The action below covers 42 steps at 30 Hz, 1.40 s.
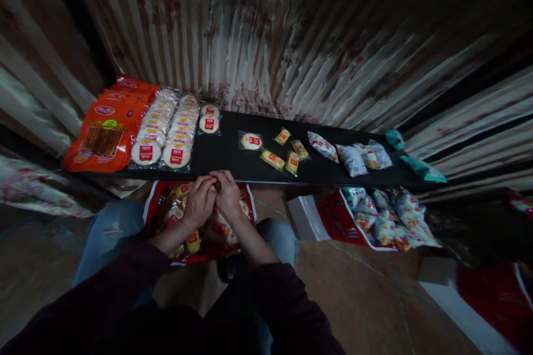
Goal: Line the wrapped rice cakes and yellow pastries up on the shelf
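My left hand [200, 203] and my right hand [227, 195] meet at the front edge of the black shelf [212, 155], fingers curled and tips together. Whatever they pinch, if anything, is hidden behind the fingers. Below them, between my knees, sits a red basket [148, 203] of wrapped snacks. Beyond my hands on the shelf lie two overlapped rows of round white crackers [176, 154] in clear wrappers, a shorter group of crackers [209, 123] and a single cracker [251, 141]. Small yellow packets [272, 160] are scattered to the right of it.
Orange snack bags [102, 136] overlap at the shelf's left end. White printed packets [352, 160] and green packets [423, 169] lie toward the right. Another red basket [339, 219] with white packets stands on the floor at right. Pleated curtains [258, 33] hang behind the shelf.
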{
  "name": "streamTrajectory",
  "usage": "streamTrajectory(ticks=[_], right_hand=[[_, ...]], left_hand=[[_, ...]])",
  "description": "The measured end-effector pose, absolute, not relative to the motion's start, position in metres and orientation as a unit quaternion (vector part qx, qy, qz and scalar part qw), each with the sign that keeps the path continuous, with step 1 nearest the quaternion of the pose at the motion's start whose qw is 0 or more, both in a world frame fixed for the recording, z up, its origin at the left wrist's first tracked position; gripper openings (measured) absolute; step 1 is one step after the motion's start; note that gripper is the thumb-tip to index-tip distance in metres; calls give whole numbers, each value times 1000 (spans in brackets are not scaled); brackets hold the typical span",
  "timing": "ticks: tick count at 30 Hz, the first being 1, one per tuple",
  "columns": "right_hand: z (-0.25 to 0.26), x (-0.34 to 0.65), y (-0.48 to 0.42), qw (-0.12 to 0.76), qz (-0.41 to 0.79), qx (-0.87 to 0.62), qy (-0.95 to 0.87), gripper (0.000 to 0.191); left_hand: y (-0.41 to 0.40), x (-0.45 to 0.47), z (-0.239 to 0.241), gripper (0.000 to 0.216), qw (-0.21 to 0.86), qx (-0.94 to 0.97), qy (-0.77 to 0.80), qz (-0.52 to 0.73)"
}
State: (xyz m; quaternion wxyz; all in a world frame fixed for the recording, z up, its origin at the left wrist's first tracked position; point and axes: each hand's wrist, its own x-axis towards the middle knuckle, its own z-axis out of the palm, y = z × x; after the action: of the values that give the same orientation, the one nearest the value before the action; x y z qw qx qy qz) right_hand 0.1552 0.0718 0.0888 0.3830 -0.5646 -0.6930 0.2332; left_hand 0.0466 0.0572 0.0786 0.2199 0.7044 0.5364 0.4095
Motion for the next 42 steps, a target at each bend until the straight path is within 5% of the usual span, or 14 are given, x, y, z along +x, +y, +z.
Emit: streamTrajectory(ticks=[8, 22, 42], right_hand=[[32, 166, 26, 190, 218, -601, -745, 30], [14, 168, -11, 197, 179, -638, -723, 40], [22, 172, 3, 85, 159, -651, -738, 60]], left_hand=[[15, 31, 11, 41, 230, 746, 584, 223], [-4, 32, 22, 37, 201, 739, 631, 127], [25, 40, 28, 48, 270, 723, 632, 62]])
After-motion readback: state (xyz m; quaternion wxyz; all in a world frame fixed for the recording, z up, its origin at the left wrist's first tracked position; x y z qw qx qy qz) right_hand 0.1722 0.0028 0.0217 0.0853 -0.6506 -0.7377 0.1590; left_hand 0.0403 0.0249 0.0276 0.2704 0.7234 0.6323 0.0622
